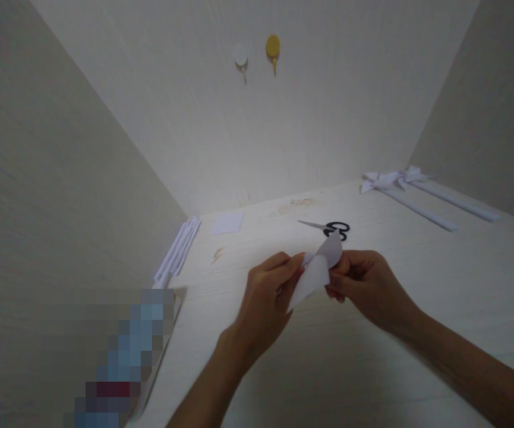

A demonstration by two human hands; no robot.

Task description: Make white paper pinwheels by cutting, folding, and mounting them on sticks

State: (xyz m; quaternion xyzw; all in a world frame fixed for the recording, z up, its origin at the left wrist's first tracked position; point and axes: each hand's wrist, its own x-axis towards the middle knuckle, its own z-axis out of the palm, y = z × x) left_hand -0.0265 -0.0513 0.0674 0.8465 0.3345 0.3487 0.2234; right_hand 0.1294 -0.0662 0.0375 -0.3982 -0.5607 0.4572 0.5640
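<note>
At frame centre, the left hand (pixel 271 284) and right hand (pixel 366 284) each pinched an edge of a folded white paper piece (pixel 318 268) above the table (pixel 439 285), apparently mid-fold; the crease probably needed pressing. Black scissors (pixel 330 228) lay just behind.

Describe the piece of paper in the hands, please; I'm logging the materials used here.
The paper is a small, thin white sheet, bent into a loose curve with its upper corner standing up. It is held above the table, clear of it, pinched at its edges between the left hand and right hand.
</note>
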